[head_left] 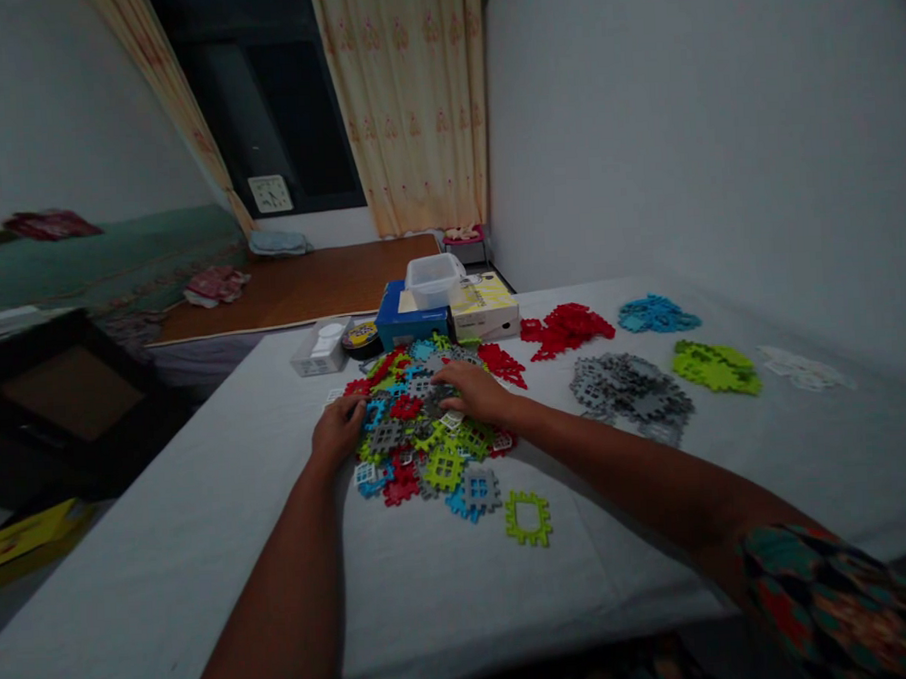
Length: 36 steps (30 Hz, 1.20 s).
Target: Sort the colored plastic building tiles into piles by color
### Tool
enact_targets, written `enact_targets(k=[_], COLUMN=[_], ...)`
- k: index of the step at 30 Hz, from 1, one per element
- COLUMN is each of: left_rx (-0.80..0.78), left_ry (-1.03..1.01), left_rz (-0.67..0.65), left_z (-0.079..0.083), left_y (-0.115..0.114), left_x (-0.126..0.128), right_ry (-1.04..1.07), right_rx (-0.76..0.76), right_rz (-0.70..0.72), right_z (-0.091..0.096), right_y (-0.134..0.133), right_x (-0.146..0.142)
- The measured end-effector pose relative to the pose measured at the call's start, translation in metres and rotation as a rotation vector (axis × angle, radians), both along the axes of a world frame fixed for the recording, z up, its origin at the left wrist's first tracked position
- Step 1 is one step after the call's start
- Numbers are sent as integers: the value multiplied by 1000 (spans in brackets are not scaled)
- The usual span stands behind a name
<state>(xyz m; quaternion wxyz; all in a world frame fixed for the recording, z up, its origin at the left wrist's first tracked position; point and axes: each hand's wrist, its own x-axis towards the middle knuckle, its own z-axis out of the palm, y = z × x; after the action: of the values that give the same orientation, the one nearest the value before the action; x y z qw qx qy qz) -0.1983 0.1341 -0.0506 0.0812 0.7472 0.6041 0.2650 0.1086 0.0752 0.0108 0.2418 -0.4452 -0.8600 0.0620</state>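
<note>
A mixed pile of plastic interlocking building pieces in red, blue, green, grey and white lies on the white-covered table. At its left edge rests my left hand, fingers curled in against the pieces; whatever they hold is hidden. My right hand reaches over the pile's right side, thumb and fingers apart, touching or just above grey pieces. In front of the pile lie a grey window-patterned piece and a green square frame piece.
Sorted heaps stand to the right: red pieces, blue pieces, grey pieces, green pieces and white pieces. Behind the pile are a blue box, a clear tub, a white-yellow box and tape.
</note>
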Motion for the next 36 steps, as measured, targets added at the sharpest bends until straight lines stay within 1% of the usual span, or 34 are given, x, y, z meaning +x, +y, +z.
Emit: enact_targets(k=[5,8,9,11,14,17,18,20,23,25,26,28,30,32,33,35,36], left_rx=[-49,-37,-30,-19,-16,-5,-3,-3,-5,-9,-11,-12,-10,-10,-13,-26,-30], left_ry=[-8,-26,-28,-24,1,3,0,2,13,17,18,15,4,-7,-13,-20,-22], left_rz=[-4,-14,-17,-22,-20,-8,-2,9,8,3,4,11,17,19,17,17,21], left_z=[5,6,5,5,3,1,0,1,4,6,7,9,9,10,10,13,14], left_y=[-2,-1,0,2,4,6,6,6,4,3,2,1,0,-1,-2,-4,-5], left_x=[1,0,-1,-3,-5,-7,-8,-8,-7,-7,-6,-6,-4,-2,-1,2,3], right_ry=[184,286,314,378,453,459,458,454,432,398,373,318,287,313,342,388,380], right_rx=[-3,30,31,23,47,54,33,-33,-126,-142,-127,-43,90,214,253,256,221], right_rz=[7,-51,-92,-199,-368,-468,-488,-514,-505,-497,-503,-547,-609,-660,-674,-642,-581], right_z=[9,16,18,22,26,26,25,20,10,3,1,-2,-1,3,5,10,11], right_y=[-19,-34,-39,-49,-68,-92,-101,-116,-129,-131,-130,-129,-126,-123,-121,-117,-115], right_x=[20,47,61,100,174,241,257,276,280,276,274,271,268,260,252,230,216])
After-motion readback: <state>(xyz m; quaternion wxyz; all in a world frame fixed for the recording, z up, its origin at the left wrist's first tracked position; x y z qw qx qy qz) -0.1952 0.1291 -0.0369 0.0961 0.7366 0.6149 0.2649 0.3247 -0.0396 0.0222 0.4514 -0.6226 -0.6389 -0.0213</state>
